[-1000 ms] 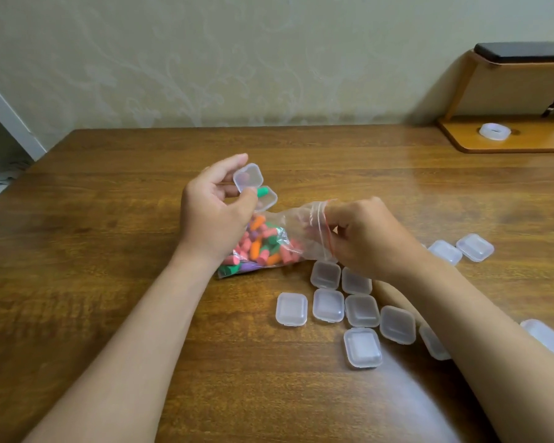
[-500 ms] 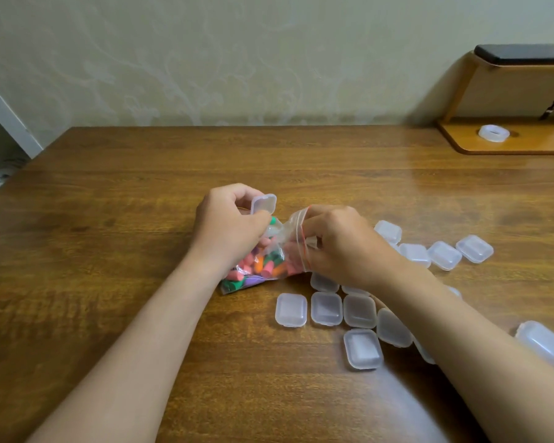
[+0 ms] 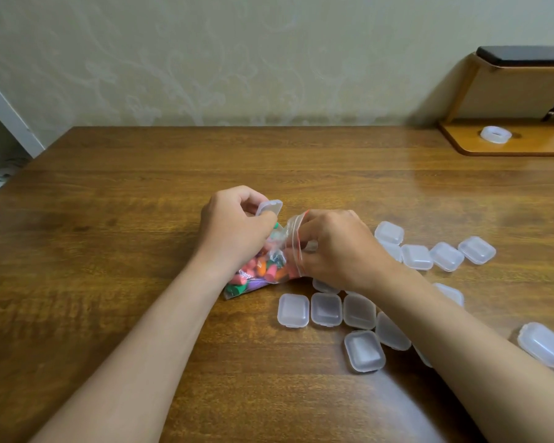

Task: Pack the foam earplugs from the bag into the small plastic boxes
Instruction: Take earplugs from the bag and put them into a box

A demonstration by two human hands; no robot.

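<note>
Left hand (image 3: 234,231) pinches a box (image 3: 269,207), right hand (image 3: 336,247) pinches the bag (image 3: 289,230) mouth beside it; a hard tug could spill earplugs (image 3: 263,268)

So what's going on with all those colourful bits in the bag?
A person is packing foam earplugs into little boxes. The left hand holds one small clear box right by the bag, and the right hand pinches the bag's mouth. Many more closed boxes lie on the wooden table around the right arm. No colour shows through them, so they look empty.
</note>
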